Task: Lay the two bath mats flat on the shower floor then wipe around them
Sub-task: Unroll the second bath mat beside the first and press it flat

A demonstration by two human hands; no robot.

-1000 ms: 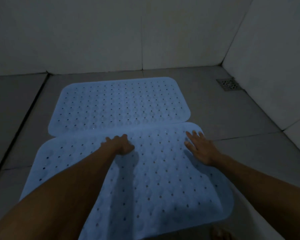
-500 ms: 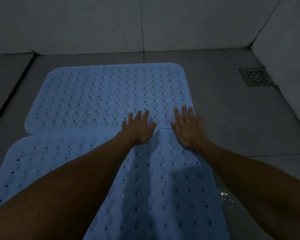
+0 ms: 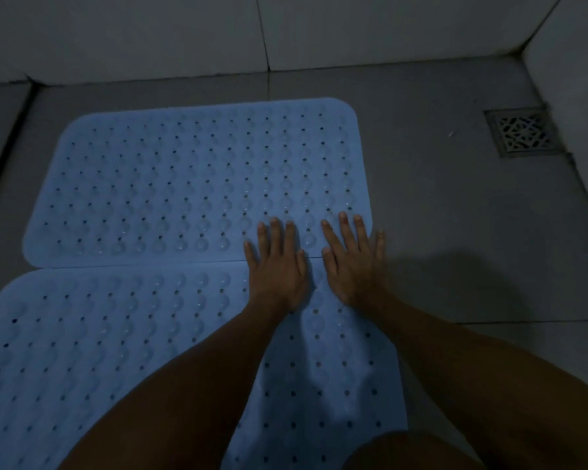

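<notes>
- Far bath mat [image 3: 190,178]: pale blue, perforated, lying flat on the shower floor [image 3: 438,215], long side parallel to the back wall [image 3: 150,32].
- Near bath mat [image 3: 82,351]: same type, flat on the floor just in front of the first. The long edges meet along a thin seam; whether they overlap at the hands cannot be told.
- Left hand [image 3: 277,266]: palm down, fingers straight and slightly spread, lying across the seam with the fingertips on the far mat and the heel on the near mat. Holds nothing.
- Right hand [image 3: 352,262]: flat in the same way, just beside the left, close to the far mat's right corner; the little finger reaches onto bare floor. Holds nothing.
- Step in hand, judged: pressing the mats down at the join so they seat flat. Laying looks nearly complete; wiping is not yet begun.
- No cloth or sponge in view, so the next move likely calls for fetching one.
- Wiping should then follow the bare floor around the outer edges, including the strip toward the drain [image 3: 523,132] at right.
- Caution, judged: light is dim; the near mat's lower edge is hidden by the forearms, so its flatness there is unconfirmed.
</notes>
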